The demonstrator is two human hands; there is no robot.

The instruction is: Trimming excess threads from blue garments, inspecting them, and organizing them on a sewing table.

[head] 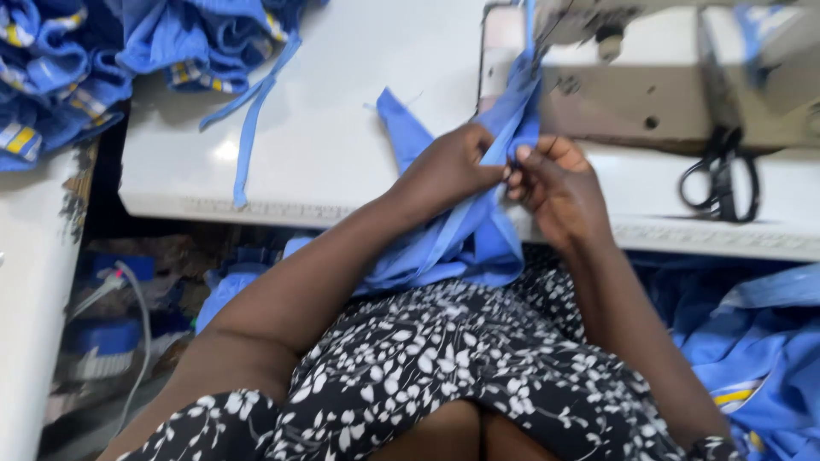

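1. The left hand (453,166) is closed in a pinch on a blue fabric piece (478,239), fingers gripping a folded edge near the middle of the scene.
2. The right hand (555,183) meets it just to the right, its fingertips (523,158) pressed narrow on the same folded strip; the two hands almost touch.
3. The blue fabric piece runs from the far sewing machine (649,94), down between the hands, and drapes over the near edge of the white table (342,128) onto the person's lap.
4. The lap is covered by a black dress with white flowers (444,367).
5. A pair of black scissors (722,175) lies on the table to the right, well apart from the hands, beside the base of the machine.
6. A loose blue strap (252,119) lies on the table to the left, trailing from a heap of blue garments with yellow trim (102,51) at the far left.
7. More blue cloth (752,341) is piled low at the near right, beside the right arm.
8. A grey cable (141,316) hangs below the table at the left.
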